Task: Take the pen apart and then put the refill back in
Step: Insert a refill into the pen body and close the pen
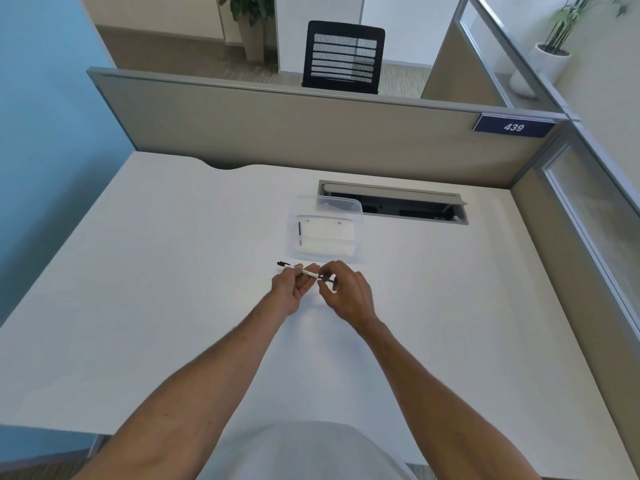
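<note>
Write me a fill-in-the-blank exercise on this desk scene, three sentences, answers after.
1. Both hands hold the pen above the ____ desk.
2. The right hand pinches the pen's ____ end.
3. The clear plastic box beyond the left hand has its lid ____.

Answers: white; dark; open

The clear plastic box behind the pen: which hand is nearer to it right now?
Right hand, just below the clear plastic box's near edge. Left hand sits slightly further left, gripping the pen.
</note>
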